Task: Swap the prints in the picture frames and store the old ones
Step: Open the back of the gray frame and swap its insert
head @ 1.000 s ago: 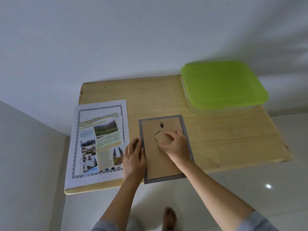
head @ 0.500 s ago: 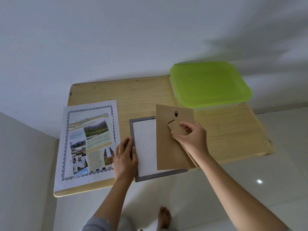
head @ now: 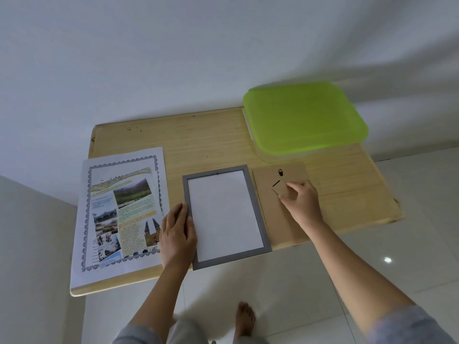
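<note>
A grey picture frame (head: 258,209) lies face down on the wooden table (head: 203,145), its near edge overhanging the table. Inside it shows the white back of a print (head: 223,214). My left hand (head: 177,232) rests flat on the frame's left edge. The brown cardboard backing board (head: 270,219) lies on the table just right of the frame. My right hand (head: 301,202) pinches the board's small stand flap (head: 279,188). A colourful printed sheet (head: 119,209) with photos and a patterned border lies at the table's left.
A clear plastic box with a lime green lid (head: 303,117) stands at the back right of the table, just behind the backing board. White walls close in behind and on the left. My bare foot (head: 244,319) shows on the tiled floor below.
My right hand lifted the backing board out of the frame, carried it to the right and set it down on the table. The white back of the print now shows.
</note>
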Motion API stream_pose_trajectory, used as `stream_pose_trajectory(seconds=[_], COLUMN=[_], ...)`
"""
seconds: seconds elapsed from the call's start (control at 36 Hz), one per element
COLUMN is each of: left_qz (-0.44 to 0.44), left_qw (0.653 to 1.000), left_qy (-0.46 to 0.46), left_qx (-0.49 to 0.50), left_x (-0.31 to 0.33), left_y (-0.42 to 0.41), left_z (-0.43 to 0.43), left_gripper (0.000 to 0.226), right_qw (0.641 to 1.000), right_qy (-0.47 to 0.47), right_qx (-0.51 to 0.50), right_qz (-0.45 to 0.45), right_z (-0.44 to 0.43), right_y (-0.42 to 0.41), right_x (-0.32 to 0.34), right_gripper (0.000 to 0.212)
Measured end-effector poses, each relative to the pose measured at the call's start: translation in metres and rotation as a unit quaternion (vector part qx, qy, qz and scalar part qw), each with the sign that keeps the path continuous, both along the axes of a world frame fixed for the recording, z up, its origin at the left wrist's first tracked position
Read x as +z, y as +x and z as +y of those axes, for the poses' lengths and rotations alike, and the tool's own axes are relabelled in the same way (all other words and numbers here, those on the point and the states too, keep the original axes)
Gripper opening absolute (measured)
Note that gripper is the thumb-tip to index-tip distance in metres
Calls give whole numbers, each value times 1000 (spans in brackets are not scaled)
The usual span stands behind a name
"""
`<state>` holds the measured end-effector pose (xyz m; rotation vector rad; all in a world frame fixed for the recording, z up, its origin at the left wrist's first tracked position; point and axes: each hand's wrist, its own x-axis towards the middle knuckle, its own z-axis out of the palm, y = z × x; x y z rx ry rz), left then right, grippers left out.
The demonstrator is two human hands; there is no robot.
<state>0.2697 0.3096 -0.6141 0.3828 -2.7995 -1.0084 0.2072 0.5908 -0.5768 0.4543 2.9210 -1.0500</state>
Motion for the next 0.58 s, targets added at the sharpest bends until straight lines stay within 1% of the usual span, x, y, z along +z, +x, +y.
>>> stream_pose_trajectory(seconds=[0.14,0.22,0.25,0.33,0.42,0.5,0.58], left_qz=[2,-2,-3,-2,5,0,2], left_qw=[1000,1000,1000,1000,1000,1000,1000], left_qy=[-4,-4,-6,-7,-1,8,14], left_qx=[0,1,3,5,2,5,4], left_x=[0,1,1,1,1,2,1], left_y=[0,0,0,0,0,0,-1], left_z=[0,1,1,1,2,2,0], left_gripper=[38,38,38,37,37,43,43], right_qw=[999,995,994,994,990,989,992], right_qy=[40,101,106,79,59,66,85], right_qx=[11,17,18,45,89,114,90], right_qz=[-17,-10,1,62,89,67,17], right_z=[-3,-10,-16,-44,-80,-113,-136], right_y=[-8,1,7,31,54,71,81], right_x=[0,1,2,0,-7,-15,-23], right_gripper=[40,39,38,36,44,55,61])
